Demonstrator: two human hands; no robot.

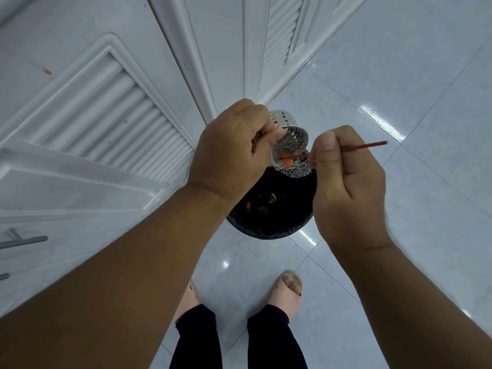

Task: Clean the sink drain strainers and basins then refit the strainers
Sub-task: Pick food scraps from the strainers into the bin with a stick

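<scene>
Bare forearms reach over a black bin [274,225], left hand [231,153] curling its fingers [267,122] round the strainer [286,121], right hand [348,179] pinching a stick [372,144] that digs orange scraps [287,162] out, so I'd judge cleaning barely begun, basins and refitting still ahead.

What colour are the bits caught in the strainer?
Orange; the head view shows the bits inside the strainer best.
</scene>
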